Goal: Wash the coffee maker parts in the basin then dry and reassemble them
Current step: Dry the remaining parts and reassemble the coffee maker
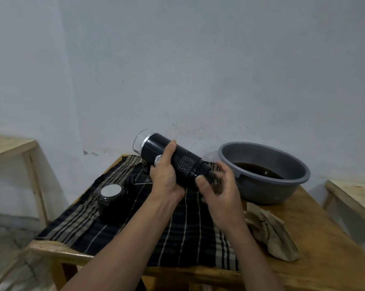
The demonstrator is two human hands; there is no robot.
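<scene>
- Left hand [164,175] is wrapped round the middle of the coffee maker [154,144], a black cylinder. It is held in the air above the back of the table [324,238], tilted, with the clear cup end [140,141] up and to the left.
- Right hand [221,185] is at the lower end, thumb and curled fingers round the narrow end piece [206,171]. The fingers are a bit blurred, so how firm the grip is can't be told.
- Likely reason for the hold: one hand steadies the body so the other can twist the end piece. Screwing on or off can't be told.
- Grey basin [261,185] sits at the table's back right corner with dark water [259,170] in it, just beside the right hand and within easy reach.
- Checked cloth [135,227] covers the left and middle of the table, probably as a drying spot and padding for wet parts.
- A round black part with a pale top [111,195] rests on the cloth near the left edge, apart from the hands.
- Beige rag [272,234] lies crumpled on bare wood by the right edge, in front of the basin, probably for wiping.
</scene>
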